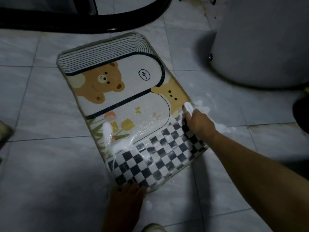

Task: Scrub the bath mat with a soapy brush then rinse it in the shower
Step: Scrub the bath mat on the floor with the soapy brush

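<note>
Along the far side of the tiled floor (41,164), a black curved curb (83,20). To the right, a large white round-bodied container (260,47) with a small blue light (210,57) low on its side, well apart from everything else. At the near edge of view, the tip of a pale slipper (153,227); at the left edge, another dim shape, too dark to name. White foam (204,108) spilled on the floor just beside the mat's right long edge, more of it in streaks over the flower print.

Flat on the floor between curb and person, the bath mat (127,104). Long axis on a diagonal, from far left to near right. Striped short end towards the curb, checkered short end towards the person. Nothing lying across it but the hands and suds.

Right hand (199,123) over the right long edge, fingers curled round a white brush (189,108) and pressing it on the small bear print. Left hand (128,191) laid flat on the near checkered corner, fingers straight and close together as far as the dim light shows, holding nothing.
</note>
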`<action>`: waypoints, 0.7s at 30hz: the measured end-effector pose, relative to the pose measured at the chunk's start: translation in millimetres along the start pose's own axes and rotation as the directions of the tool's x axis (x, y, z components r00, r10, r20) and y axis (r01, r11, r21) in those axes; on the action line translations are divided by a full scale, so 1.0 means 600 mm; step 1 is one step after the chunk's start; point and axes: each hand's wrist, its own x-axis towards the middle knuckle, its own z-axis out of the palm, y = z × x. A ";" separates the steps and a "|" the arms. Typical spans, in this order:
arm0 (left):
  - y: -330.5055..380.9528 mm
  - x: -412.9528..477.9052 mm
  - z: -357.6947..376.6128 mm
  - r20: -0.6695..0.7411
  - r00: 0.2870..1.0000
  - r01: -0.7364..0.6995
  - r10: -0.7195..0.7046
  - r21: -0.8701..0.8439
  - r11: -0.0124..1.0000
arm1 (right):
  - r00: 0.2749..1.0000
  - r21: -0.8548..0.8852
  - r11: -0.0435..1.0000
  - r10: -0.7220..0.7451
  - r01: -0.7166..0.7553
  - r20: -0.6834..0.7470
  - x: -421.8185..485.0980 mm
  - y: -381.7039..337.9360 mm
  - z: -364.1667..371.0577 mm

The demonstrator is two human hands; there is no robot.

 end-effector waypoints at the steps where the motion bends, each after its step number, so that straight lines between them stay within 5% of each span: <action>1: 0.003 -0.002 -0.003 0.005 1.000 0.009 -0.009 0.000 1.000 | 0.999 0.026 0.999 -0.033 0.033 0.026 -0.026 -0.007 0.021; 10: 0.043 0.006 -0.034 0.054 0.991 0.122 -0.120 -0.047 0.991 | 0.849 0.120 0.912 -0.410 0.393 0.334 -0.277 -0.209 0.126; 15: 0.095 0.034 -0.046 0.300 0.927 0.248 -0.223 -0.045 0.968 | 0.961 0.352 0.928 -0.199 0.123 0.191 -0.260 -0.139 0.022; 21: 0.263 0.131 -0.085 0.400 0.885 0.356 -0.236 -0.257 0.899 | 0.956 0.572 0.777 0.131 -0.263 0.262 -0.314 0.032 -0.045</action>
